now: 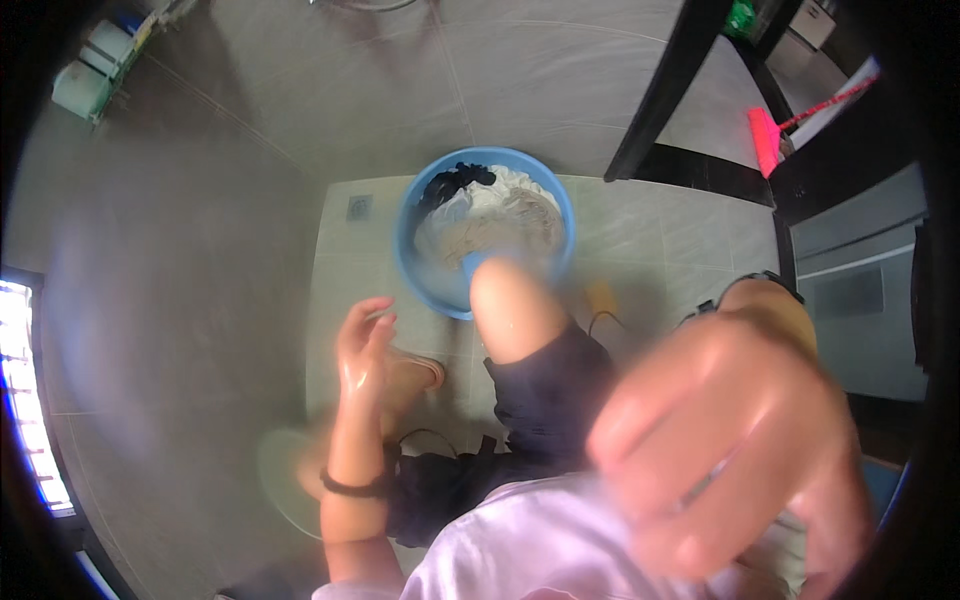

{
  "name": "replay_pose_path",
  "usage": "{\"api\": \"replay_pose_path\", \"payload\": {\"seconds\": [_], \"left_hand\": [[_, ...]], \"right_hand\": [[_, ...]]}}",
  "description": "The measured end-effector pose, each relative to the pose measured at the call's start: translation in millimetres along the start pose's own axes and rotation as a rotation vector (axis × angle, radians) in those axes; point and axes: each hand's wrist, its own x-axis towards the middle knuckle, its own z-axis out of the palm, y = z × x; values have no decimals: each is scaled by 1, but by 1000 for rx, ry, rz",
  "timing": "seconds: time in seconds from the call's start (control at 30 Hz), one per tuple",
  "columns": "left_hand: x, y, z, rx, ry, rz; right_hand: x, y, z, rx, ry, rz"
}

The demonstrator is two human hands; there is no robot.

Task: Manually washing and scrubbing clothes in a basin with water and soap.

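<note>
My left hand [364, 348] is raised over the floor beside my leg, wet and shiny, with its fingers apart and nothing in it. A dark band circles that arm. Close to the camera, my right hand [730, 440] looks large and blurred; its fingers seem bent, and I cannot make out anything in them. Beyond my bare knee stands a round blue basin [403, 235] holding cloudy water. Black cloth [460, 182] and white cloth [515, 185] lie soaking in it, with greyish-brown fabric [530, 220] beside them. Neither hand touches the basin.
A floor drain [358, 207] lies left of the basin, and a blurred yellow object [600, 297] to its right. At the upper right are a dark door frame [665, 90] and a pink broom [764, 142]. A pale round object [285, 480] sits at lower left.
</note>
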Motion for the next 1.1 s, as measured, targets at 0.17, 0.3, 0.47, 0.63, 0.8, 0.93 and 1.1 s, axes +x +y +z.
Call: {"api": "replay_pose_path", "payload": {"seconds": [0.17,0.3,0.47,0.63,0.8,0.93,1.1], "left_hand": [[106,-26,20,517,-88,250],[208,-87,62,1026,-180,183],[286,-218,147,871,-1,271],[332,-296,185,898,60,209],[237,-274,205,627,-156,238],[242,-296,198,990,-198,204],[348,-291,223,917,-60,82]], "right_hand": [[-56,78,-64,-454,-7,748],[-211,213,-85,-1150,-12,1255],[-353,358,-17,-768,-218,1425],[-405,465,46,-776,-236,1657],[-459,397,109,-859,-115,1523],[-408,419,79,-551,-641,1638],[-461,493,76,-1240,1,1367]]}}
